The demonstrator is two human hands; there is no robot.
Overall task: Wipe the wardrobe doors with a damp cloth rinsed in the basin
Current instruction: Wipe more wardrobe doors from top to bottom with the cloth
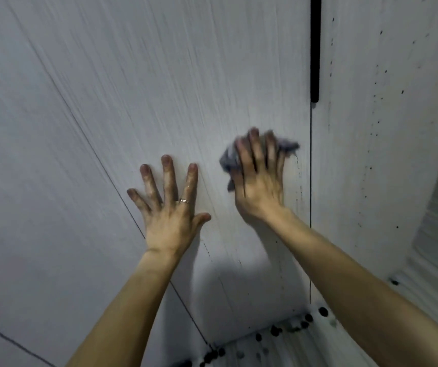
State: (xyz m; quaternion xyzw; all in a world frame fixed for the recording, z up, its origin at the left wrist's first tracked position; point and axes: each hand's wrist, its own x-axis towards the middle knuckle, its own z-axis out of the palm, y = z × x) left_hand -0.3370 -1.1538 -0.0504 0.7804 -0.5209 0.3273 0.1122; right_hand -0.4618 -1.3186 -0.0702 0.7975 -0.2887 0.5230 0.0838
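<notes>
A pale grey wardrobe door (159, 88) fills most of the view. My left hand (170, 207) lies flat on it with fingers spread, a ring on one finger. My right hand (259, 181) presses a crumpled grey-blue cloth (228, 158) against the same door, close to its right edge; its fingers are spread over the cloth and blurred. Cloth pokes out at the left and upper right of the hand. Dark drips run down the door below and beside the cloth.
A second door (384, 128) stands to the right, speckled with dark spots, with a black vertical handle (315, 49) in the gap. Dark droplets (302, 324) dot the light floor at the wardrobe's foot. A seam (93, 152) separates another panel on the left.
</notes>
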